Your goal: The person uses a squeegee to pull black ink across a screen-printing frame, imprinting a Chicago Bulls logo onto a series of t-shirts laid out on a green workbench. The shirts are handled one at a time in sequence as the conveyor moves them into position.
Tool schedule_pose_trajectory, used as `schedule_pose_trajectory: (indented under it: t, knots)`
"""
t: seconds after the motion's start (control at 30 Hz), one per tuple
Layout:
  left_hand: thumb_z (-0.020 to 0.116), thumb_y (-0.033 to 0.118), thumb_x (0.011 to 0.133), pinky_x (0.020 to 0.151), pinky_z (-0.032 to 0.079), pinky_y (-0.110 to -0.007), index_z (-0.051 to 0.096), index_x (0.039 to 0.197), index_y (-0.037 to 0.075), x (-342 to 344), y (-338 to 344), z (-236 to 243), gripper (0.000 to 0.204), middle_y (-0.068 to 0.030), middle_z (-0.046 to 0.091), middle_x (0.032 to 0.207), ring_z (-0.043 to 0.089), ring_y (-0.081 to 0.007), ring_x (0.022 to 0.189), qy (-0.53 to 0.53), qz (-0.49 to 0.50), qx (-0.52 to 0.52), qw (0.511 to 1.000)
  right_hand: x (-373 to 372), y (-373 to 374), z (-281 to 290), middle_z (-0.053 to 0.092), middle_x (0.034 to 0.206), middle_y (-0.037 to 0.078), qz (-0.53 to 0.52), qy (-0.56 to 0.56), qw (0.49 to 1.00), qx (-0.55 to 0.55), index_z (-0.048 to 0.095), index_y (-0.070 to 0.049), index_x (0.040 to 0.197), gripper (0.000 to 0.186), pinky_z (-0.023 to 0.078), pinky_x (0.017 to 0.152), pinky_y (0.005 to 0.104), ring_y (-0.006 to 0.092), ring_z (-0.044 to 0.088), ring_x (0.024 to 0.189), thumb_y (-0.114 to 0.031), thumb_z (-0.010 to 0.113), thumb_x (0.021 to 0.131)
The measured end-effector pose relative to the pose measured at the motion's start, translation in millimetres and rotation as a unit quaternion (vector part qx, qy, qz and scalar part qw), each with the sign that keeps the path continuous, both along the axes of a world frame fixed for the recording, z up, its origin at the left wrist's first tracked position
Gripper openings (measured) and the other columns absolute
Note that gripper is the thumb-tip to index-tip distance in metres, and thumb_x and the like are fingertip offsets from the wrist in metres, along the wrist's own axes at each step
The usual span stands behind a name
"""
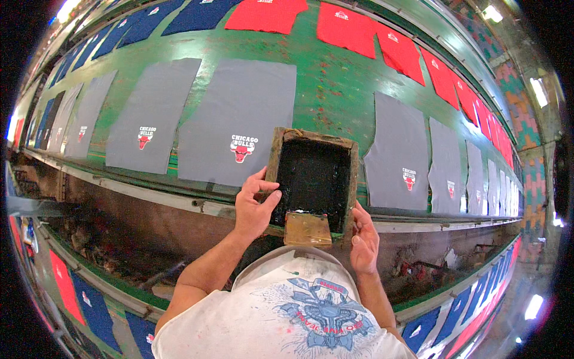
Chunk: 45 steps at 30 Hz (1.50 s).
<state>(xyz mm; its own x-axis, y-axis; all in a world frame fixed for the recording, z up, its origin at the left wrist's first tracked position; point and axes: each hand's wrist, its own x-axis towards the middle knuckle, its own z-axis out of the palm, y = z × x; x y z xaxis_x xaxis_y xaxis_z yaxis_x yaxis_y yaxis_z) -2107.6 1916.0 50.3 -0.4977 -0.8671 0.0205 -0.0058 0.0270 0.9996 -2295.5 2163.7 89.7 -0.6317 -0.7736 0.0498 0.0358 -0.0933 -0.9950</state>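
Close in front of my body I hold a small wooden screen-printing frame (353, 173) between both hands. Dark, wet-looking ink (314, 176) covers its inside. A flat wooden squeegee (307, 229) leans at its near end, its lower edge hidden. My left hand (254, 206) grips the left side, thumb on top and fingers around the edge. My right hand (363, 242) holds the near right side with bent fingers, partly hidden by the frame. Beside the frame on the left lies a grey fabric panel (239, 113) with a small red-and-white print; a similar grey panel (397, 149) lies to the right.
A long green printing table (329, 96) runs across, its metal edge rail (149, 194) nearest me. Farther grey panels line the near side; red panels (344, 30) and navy panels (200, 15) line the far side. Behind me another table bears navy panels (95, 308).
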Motion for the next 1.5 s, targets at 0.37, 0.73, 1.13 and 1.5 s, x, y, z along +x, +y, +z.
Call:
schedule_pose_trajectory:
  t: [0.37, 0.73, 1.13, 1.5]
  knots:
    - [0.085, 0.006, 0.094, 0.117, 0.049, -0.040, 0.082, 0.113, 0.006, -16, 26, 3, 0.019, -0.0255, 0.062, 0.161, 0.062, -0.0293, 0.145, -0.004, 0.022, -0.011, 1.000, -26, 18, 3, 0.042, 0.177, 0.024, 0.024, 0.020, 0.999, -0.017, 0.059, 0.003, 0.159, 0.078, 0.031, 0.134, 0.0496, 0.0355, 0.041, 0.164, -0.040, 0.075, 0.096]
    - [0.084, 0.003, 0.096, 0.108, 0.053, -0.037, 0.081, 0.114, 0.007, -96, 118, 28, 0.019, -0.0196, 0.064, 0.161, 0.065, -0.0242, 0.139, 0.000, 0.070, -0.061, 0.996, -132, 92, 5, 0.042, 0.175, 0.024, 0.075, 0.001, 0.996, -0.057, 0.059, 0.003, 0.158, 0.083, 0.031, 0.134, 0.0517, 0.0360, 0.041, 0.163, -0.052, 0.076, 0.098]
    - [0.083, -0.002, 0.096, 0.100, 0.056, -0.032, 0.080, 0.114, 0.005, -159, 219, 47, 0.020, -0.0190, 0.063, 0.161, 0.065, -0.0214, 0.138, -0.079, 0.143, -0.106, 0.981, -238, 161, -12, 0.042, 0.177, 0.024, 0.172, -0.009, 0.984, -0.037, 0.060, 0.001, 0.159, 0.080, 0.029, 0.134, 0.0492, 0.0347, 0.041, 0.162, -0.047, 0.075, 0.097]
    - [0.072, -0.016, 0.083, 0.127, 0.042, -0.041, 0.071, 0.146, 0.000, -112, 185, 38, 0.065, -0.0199, 0.066, 0.157, 0.060, -0.0277, 0.148, -0.201, 0.170, -0.131, 0.956, -237, 102, 4, 0.042, 0.176, 0.023, 0.290, -0.046, 0.955, -0.049, 0.061, -0.008, 0.162, 0.073, 0.030, 0.134, 0.0513, 0.0358, 0.039, 0.165, -0.044, 0.077, 0.101]
